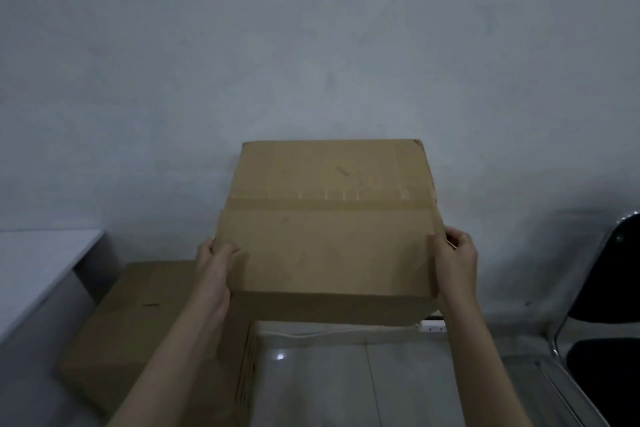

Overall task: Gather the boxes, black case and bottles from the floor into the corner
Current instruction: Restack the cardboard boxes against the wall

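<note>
A taped brown cardboard box (329, 218) is held up in the air in front of the grey wall. My left hand (216, 263) grips its left side and my right hand (453, 260) grips its right side. Below and to the left, a larger flat cardboard box (138, 319) rests on the floor against the wall, partly covered by my left forearm. No black case or bottles are in view.
A white table (38, 270) stands at the left edge. A black chair with a chrome frame (609, 315) stands at the right. A white power strip (431, 325) and its cable lie along the wall base. Glossy tiled floor (346, 385) spreads below.
</note>
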Available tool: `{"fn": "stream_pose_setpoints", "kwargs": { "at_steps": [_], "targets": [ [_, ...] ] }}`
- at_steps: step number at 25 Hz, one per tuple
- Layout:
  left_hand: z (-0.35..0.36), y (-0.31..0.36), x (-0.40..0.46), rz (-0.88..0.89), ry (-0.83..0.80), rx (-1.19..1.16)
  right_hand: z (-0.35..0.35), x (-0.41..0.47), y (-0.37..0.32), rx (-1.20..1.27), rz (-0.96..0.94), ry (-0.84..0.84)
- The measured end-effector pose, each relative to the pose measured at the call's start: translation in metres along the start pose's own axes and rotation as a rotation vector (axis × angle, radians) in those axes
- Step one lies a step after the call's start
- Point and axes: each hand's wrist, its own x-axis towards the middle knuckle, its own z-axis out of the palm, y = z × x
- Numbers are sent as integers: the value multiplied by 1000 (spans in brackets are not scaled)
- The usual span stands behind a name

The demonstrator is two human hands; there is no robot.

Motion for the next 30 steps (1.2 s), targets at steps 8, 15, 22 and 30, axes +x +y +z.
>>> {"fn": "stream_pose_setpoints", "kwargs": {
  "at_steps": [8, 15, 22, 30],
  "targets": [
    [-109, 49, 31, 71, 166, 53, 98, -68, -14, 39, 21, -146],
    [-252, 53, 82, 93, 241, 175, 217, -151, 30, 29, 140, -264],
    [-331, 37, 124, 155, -12, 851, 272, -194, 46, -406, -47, -1012],
    [-325, 19, 140, 278, -212, 1218, 289, -200, 53, -624, -171, -925]
  ]
}}
